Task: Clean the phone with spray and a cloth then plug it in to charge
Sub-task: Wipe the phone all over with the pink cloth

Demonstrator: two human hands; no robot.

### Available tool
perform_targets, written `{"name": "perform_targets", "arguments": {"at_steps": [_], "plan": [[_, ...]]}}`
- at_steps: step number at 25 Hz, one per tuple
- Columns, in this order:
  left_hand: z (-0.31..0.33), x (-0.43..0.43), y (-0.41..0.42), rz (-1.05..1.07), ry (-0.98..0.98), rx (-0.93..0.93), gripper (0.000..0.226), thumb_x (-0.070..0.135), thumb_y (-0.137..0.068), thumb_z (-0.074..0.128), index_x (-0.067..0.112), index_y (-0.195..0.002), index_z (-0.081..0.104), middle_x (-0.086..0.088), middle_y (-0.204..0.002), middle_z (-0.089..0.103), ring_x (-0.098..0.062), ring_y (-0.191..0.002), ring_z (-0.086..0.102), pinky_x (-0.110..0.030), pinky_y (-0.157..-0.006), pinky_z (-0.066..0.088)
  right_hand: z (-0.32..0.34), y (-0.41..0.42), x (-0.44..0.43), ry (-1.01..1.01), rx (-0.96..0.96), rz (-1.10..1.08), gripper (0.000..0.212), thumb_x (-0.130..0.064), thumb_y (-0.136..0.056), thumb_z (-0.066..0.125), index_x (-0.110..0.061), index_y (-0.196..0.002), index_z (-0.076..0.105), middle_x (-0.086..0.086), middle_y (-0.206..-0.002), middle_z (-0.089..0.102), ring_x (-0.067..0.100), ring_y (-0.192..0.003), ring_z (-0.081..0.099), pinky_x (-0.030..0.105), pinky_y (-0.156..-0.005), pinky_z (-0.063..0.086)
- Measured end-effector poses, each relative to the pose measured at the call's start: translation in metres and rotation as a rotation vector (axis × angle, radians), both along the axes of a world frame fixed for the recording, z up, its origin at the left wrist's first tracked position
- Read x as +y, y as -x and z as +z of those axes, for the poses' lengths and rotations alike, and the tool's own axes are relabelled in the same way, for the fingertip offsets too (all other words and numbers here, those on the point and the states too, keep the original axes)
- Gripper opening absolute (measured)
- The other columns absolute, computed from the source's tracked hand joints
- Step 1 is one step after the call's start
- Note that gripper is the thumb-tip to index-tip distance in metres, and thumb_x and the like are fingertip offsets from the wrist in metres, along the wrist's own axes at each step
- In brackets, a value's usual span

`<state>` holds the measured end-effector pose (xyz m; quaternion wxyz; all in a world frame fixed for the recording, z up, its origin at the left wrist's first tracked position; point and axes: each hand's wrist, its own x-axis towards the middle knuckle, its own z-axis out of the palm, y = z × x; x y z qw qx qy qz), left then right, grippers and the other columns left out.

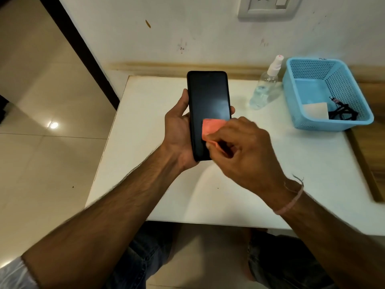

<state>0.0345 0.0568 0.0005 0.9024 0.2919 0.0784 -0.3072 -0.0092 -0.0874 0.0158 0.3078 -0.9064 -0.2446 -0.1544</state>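
Note:
A black phone (207,97) with a dark screen is held upright above the white table (260,184). My left hand (179,132) grips it from the left side and from behind. My right hand (243,149) pinches a small orange cloth (211,127) and presses it on the lower right of the screen, covering the phone's bottom corner. A clear spray bottle (265,86) with a white nozzle stands on the table to the right of the phone. A white charger block (316,110) and a black cable (341,111) lie inside the blue basket (302,84).
A white wall socket with a switch (268,7) sits on the wall above the table, at the top edge of the view. The basket stands at the table's far right, next to the bottle. Tiled floor lies to the left. A wooden surface borders the table's right side.

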Motion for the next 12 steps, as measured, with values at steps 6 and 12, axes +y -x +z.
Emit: {"name": "perform_targets", "arguments": {"at_steps": [6, 12], "plan": [[-0.001, 0.001, -0.002, -0.016, 0.011, 0.001, 0.078, 0.072, -0.093, 0.035, 0.009, -0.133, 0.058, -0.016, -0.122, 0.061, -0.031, -0.104, 0.059, -0.043, -0.093, 0.049, 0.005, -0.010, -0.010, -0.055, -0.033, -0.087, 0.004, -0.015, -0.071, 0.071, -0.012, -0.068, 0.070, -0.002, -0.059, 0.056, 0.018, -0.054, 0.045, 0.040, -0.060, 0.045], [-0.002, -0.002, 0.000, -0.019, 0.017, 0.016, 0.080, 0.070, -0.093, 0.039, 0.006, -0.138, 0.056, -0.018, -0.121, 0.063, -0.031, -0.101, 0.062, -0.040, -0.092, 0.051, 0.005, -0.009, -0.007, 0.034, -0.004, 0.083, 0.006, -0.019, -0.069, 0.069, -0.014, -0.068, 0.071, -0.001, -0.061, 0.061, 0.017, -0.057, 0.049, 0.040, -0.064, 0.044]]}}
